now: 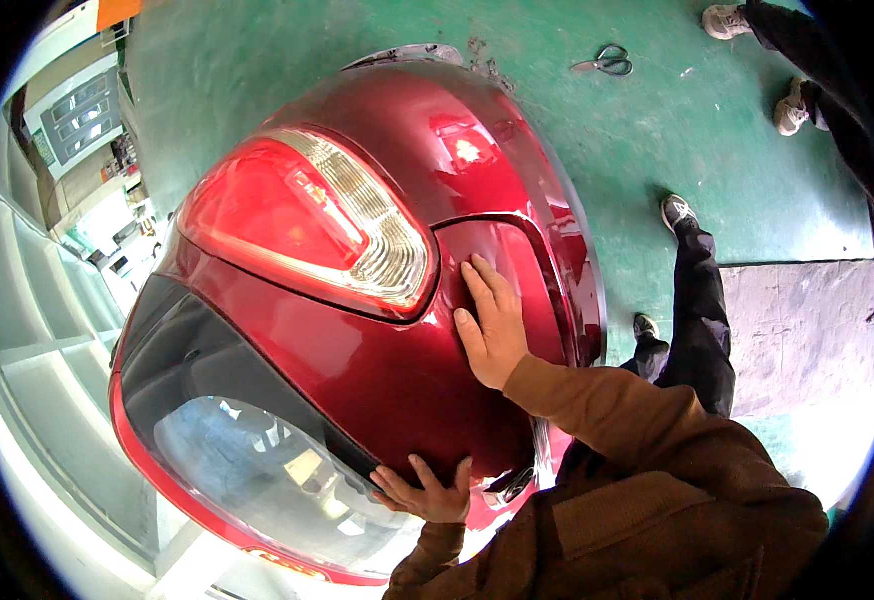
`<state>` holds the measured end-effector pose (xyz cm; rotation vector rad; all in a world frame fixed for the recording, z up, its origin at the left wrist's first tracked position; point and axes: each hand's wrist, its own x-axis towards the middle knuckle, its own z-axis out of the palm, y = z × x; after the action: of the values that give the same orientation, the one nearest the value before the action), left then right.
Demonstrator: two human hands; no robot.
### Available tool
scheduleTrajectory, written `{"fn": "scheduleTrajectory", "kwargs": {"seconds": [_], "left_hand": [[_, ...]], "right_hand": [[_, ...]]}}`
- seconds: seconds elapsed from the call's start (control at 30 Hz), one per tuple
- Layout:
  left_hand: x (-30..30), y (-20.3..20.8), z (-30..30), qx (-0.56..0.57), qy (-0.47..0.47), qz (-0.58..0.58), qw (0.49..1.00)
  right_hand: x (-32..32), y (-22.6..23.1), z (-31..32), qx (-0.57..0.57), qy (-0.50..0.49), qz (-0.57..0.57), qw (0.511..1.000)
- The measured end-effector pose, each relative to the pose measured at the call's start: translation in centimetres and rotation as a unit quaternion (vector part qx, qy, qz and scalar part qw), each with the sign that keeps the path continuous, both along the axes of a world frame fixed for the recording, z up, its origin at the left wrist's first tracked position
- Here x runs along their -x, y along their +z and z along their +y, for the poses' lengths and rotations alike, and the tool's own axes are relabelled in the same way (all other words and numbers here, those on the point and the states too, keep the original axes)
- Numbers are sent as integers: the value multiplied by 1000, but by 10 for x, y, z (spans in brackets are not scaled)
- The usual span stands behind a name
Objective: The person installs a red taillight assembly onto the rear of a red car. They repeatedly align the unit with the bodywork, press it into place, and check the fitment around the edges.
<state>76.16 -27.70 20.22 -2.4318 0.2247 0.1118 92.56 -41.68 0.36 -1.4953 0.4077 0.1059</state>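
A glossy dark red car [387, 380] fills the middle of the view, seen at its rear end. My right hand [495, 325] lies flat on the painted tailgate just beside the red and clear tail light [287, 215], fingers apart. Lower down, my left hand [427, 492] rests with spread fingers at the edge of the rear window [247, 450], where the glass meets the red panel. Neither hand holds anything. A curved seam separates the tailgate from the rear bumper [457, 140].
Scissors with dark handles [609, 62] lie on the green floor [557, 30] beyond the bumper. Another person's legs [827, 90] stand at the upper right. Legs in dark trousers [699, 310] show near a grey floor section [802, 330].
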Motion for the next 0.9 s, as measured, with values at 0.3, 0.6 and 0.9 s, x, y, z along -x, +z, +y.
{"fn": "scheduleTrajectory", "kwargs": {"seconds": [0.3, 0.6, 0.9], "left_hand": [[-5, 2, -4, -10, 2, 2, 1000], [-3, 2, -3, -9, -2, 5, 1000], [-2, 2, 0, 19, 7, 10, 1000]], "right_hand": [[10, -39, -17, 3, 8, 8, 1000], [26, -85, -15, -11, 36, 198, 979], [35, -103, 18, 120, -32, 168, 978]]}}
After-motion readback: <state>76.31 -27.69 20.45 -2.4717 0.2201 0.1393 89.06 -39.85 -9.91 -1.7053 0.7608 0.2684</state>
